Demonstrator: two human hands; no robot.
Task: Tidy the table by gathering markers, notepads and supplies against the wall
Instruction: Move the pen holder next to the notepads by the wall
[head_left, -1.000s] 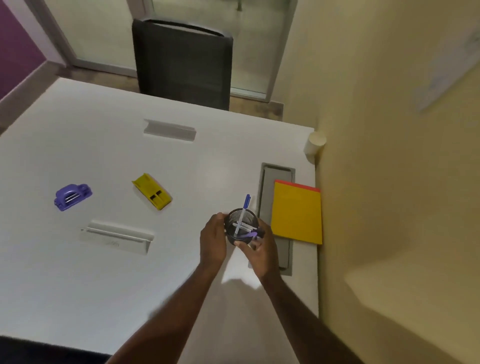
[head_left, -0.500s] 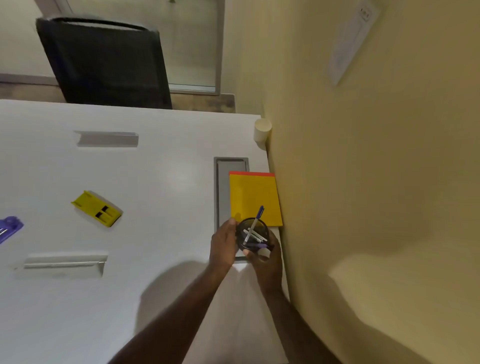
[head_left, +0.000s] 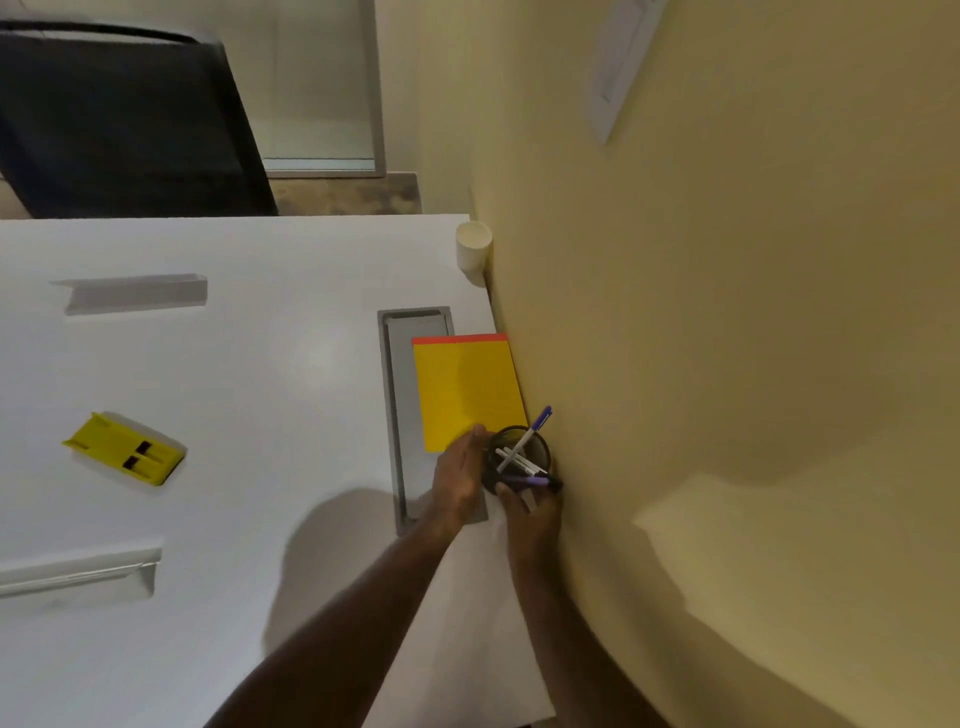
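Note:
A dark round pen cup (head_left: 540, 449) with several markers in it stands close to the yellow wall (head_left: 727, 364), just in front of a yellow notepad with a red top strip (head_left: 467, 387). My left hand (head_left: 460, 475) grips the cup's left side and my right hand (head_left: 527, 512) holds its near side. A purple-capped marker (head_left: 537, 422) sticks up out of the cup toward the wall. A yellow eraser-like holder (head_left: 124, 449) lies on the white table (head_left: 260, 389) at the left.
A grey cable hatch (head_left: 402, 415) is sunk into the table beside the notepad. A white paper cup (head_left: 472, 252) stands in the far corner by the wall. Two white angled stands (head_left: 135, 293) (head_left: 78, 574) lie at the left. A black chair (head_left: 124, 119) is beyond the table.
Both hands have carried the pen cup to the right, from the cable hatch to right beside the wall, next to the notepad. The view has swung right, and the purple item left the frame.

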